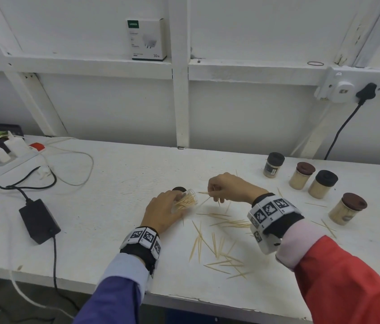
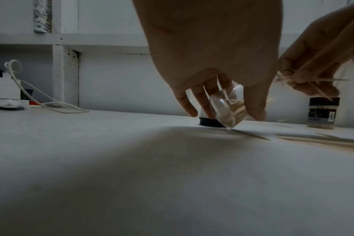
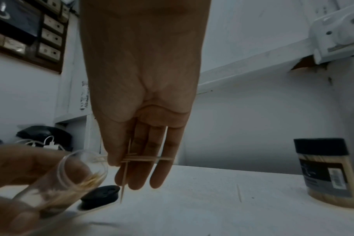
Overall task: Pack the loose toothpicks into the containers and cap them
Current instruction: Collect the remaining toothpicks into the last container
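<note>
Four capped toothpick jars [image 1: 322, 184] stand filled, while the left hand [image 1: 163, 210] grips a tilted clear plastic container [image 1: 185, 200], the right hand [image 1: 230, 187] pinches several toothpicks [image 3: 139, 158] at its mouth, and many thin wooden toothpicks [image 1: 219, 244] remain loose on the white tabletop [image 1: 114, 206].

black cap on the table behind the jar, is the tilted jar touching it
Cannot tell. In the left wrist view the clear jar overlaps the black cap, hiding any gap; the left hand blocks it in the head view.
</note>
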`<action>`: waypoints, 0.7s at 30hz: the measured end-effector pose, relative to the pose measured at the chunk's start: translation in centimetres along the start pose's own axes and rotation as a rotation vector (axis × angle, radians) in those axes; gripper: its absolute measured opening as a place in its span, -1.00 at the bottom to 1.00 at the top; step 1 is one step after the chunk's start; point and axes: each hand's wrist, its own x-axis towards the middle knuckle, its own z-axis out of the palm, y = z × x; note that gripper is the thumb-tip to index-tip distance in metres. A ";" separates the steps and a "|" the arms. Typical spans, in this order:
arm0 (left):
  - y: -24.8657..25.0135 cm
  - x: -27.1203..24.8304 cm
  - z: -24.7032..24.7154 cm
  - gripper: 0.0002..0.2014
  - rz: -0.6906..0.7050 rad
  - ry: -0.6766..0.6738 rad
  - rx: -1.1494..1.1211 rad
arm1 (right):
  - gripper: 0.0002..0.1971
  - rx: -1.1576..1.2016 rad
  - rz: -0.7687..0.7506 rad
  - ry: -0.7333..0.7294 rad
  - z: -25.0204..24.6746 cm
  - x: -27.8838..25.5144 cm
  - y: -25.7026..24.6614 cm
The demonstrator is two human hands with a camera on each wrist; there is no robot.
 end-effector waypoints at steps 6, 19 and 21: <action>0.9 -0.3 0.1 -0.53 0.048 -0.028 -0.052 | -0.93 -0.095 -0.060 -0.025 0.5 1.4 -1.8; 1.2 -0.2 0.4 -0.49 0.016 -0.048 -0.074 | -0.87 0.278 -0.082 0.181 0.1 2.3 -1.9; 1.2 -0.2 0.4 -0.48 0.002 -0.050 -0.097 | -0.87 0.311 -0.094 0.207 0.1 2.2 -2.1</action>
